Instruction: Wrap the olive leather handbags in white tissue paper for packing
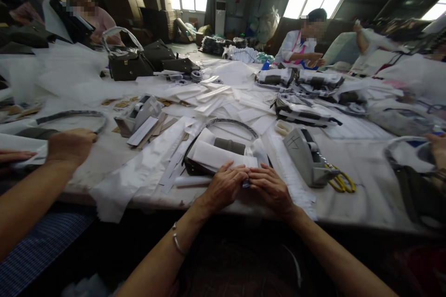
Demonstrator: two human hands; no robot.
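A dark handbag (pixel 229 146) lies in front of me, partly covered by a white foam sheet (pixel 212 156). Its wrapped handle (pixel 232 122) arches away on the far side. My left hand (pixel 225 186) and my right hand (pixel 270 188) meet at the bag's near right corner. Both sets of fingers are closed over the foam and the bag's edge, fingertips nearly touching. A small dark bit shows beneath them; what it is, I cannot make out. To the right stands a grey tape dispenser (pixel 303 157), with yellow-handled scissors (pixel 343 181) beside it.
A second grey tape dispenser (pixel 139 115) stands left, near cardboard strips (pixel 158 132). Loose white foam sheets (pixel 223 97) cover the table's middle. Wrapped bags (pixel 303 108) lie back right. A neighbour's hand (pixel 71 146) works at left; another person's hand (pixel 438 148) is at far right.
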